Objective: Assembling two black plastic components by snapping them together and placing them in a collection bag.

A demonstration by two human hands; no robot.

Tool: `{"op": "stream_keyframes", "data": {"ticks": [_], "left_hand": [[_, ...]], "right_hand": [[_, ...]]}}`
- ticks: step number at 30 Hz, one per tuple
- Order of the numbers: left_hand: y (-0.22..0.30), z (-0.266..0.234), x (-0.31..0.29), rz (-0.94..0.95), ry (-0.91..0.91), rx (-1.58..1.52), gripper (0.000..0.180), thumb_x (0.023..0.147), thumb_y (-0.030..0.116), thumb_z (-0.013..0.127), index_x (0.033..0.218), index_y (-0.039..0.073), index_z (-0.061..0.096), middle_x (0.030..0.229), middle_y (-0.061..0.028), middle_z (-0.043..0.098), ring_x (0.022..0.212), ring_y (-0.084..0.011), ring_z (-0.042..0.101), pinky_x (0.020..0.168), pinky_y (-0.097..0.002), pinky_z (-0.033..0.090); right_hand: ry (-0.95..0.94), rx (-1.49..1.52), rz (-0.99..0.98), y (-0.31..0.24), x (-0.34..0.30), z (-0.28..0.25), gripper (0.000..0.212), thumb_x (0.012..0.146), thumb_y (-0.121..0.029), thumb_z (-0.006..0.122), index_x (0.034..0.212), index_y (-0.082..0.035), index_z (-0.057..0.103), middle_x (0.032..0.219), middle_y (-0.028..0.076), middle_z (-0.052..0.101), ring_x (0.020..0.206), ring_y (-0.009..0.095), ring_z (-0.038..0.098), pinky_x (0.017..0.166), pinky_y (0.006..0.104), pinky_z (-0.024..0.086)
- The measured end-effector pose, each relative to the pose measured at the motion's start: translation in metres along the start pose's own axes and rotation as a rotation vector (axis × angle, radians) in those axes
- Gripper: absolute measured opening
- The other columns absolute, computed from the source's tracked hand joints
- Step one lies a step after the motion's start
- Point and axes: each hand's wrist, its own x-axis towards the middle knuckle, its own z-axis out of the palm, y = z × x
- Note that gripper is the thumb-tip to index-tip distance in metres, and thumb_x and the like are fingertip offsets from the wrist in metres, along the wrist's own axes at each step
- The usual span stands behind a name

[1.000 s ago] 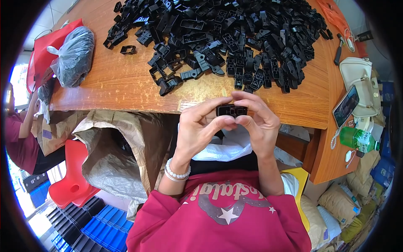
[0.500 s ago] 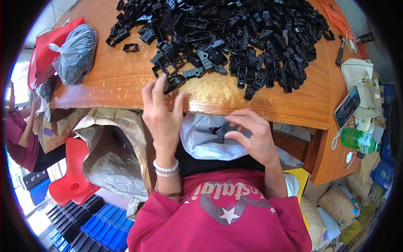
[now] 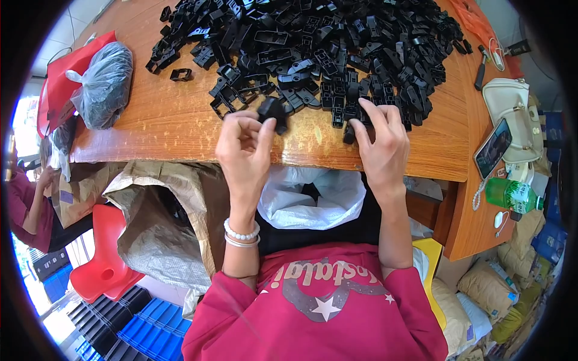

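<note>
My left hand point(image 3: 245, 150) is closed on a black plastic part point(image 3: 272, 111), lifted just over the table's front area and slightly blurred. Over the near edge of the pile, my right hand point(image 3: 383, 147) pinches a small black plastic piece point(image 3: 349, 133) between thumb and fingers; it rests at the end of a row of similar pieces. A large heap of black plastic parts point(image 3: 283, 37) spreads across the wooden table point(image 3: 180, 135). Below the table edge, between my forearms, an open white woven sack point(image 3: 289, 213) has something dark inside.
A big brown paper sack point(image 3: 205, 198) stands open at left, beside a red chair point(image 3: 99, 265). A knotted clear bag point(image 3: 108, 90) sits far left. On the right lie a phone point(image 3: 494, 147), a cream handbag point(image 3: 509, 99) and a green bottle point(image 3: 512, 195). Another person point(image 3: 30, 204) is at far left.
My left hand has picked up a black part from the table and moved slightly right. My right hand has risen from the white sack to the pile's near edge and taken hold of a piece.
</note>
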Motion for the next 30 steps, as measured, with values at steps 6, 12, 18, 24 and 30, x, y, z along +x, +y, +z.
{"op": "stream_keyframes", "data": {"ticks": [6, 12, 18, 24, 30], "left_hand": [[0.015, 0.023, -0.016, -0.410, -0.266, -0.555, 0.041, 0.093, 0.004, 0.057, 0.131, -0.003, 0.042, 0.090, -0.0081, 0.058, 0.064, -0.0123, 0.063, 0.054, -0.0232, 0.054], [0.015, 0.035, -0.013, -0.477, -0.232, -0.548, 0.034, 0.093, 0.005, 0.058, 0.123, -0.006, 0.045, 0.082, -0.0069, 0.060, 0.059, -0.0097, 0.061, 0.050, -0.0214, 0.051], [0.005, 0.019, -0.013, -0.497, -0.295, -0.372, 0.031, 0.088, 0.003, 0.064, 0.114, -0.006, 0.049, 0.078, -0.0063, 0.062, 0.053, -0.0070, 0.057, 0.044, -0.0196, 0.045], [0.008, -0.009, -0.009, -0.530, -0.287, -0.273, 0.036, 0.086, 0.003, 0.065, 0.119, -0.008, 0.054, 0.072, -0.0040, 0.063, 0.051, -0.0047, 0.054, 0.044, -0.0187, 0.043], [0.007, -0.014, -0.023, -0.444, -0.292, -0.641, 0.039, 0.087, -0.007, 0.060, 0.123, -0.009, 0.044, 0.102, -0.0156, 0.064, 0.084, -0.0207, 0.069, 0.071, -0.0262, 0.056]], "right_hand": [[0.218, 0.401, 0.106, -0.012, -0.006, -0.001, 0.038, 0.083, -0.002, 0.068, 0.120, -0.004, 0.059, 0.099, 0.013, 0.064, 0.079, 0.021, 0.064, 0.062, 0.0286, 0.052], [0.117, 0.812, 0.068, -0.039, -0.025, 0.015, 0.035, 0.084, 0.000, 0.067, 0.119, -0.003, 0.060, 0.102, 0.012, 0.065, 0.079, 0.017, 0.066, 0.058, 0.0246, 0.052], [-0.081, 0.819, 0.300, -0.052, -0.028, 0.023, 0.030, 0.087, -0.002, 0.064, 0.116, -0.001, 0.059, 0.095, 0.014, 0.065, 0.078, 0.023, 0.069, 0.062, 0.0308, 0.055], [-0.030, 0.486, 0.073, -0.043, -0.022, 0.031, 0.022, 0.086, -0.006, 0.064, 0.107, -0.002, 0.062, 0.088, 0.016, 0.065, 0.072, 0.033, 0.064, 0.061, 0.0381, 0.050], [0.056, 0.764, 0.116, -0.050, -0.028, 0.024, 0.029, 0.076, 0.004, 0.071, 0.104, -0.002, 0.066, 0.094, 0.012, 0.068, 0.076, 0.026, 0.061, 0.068, 0.0325, 0.049]]}}
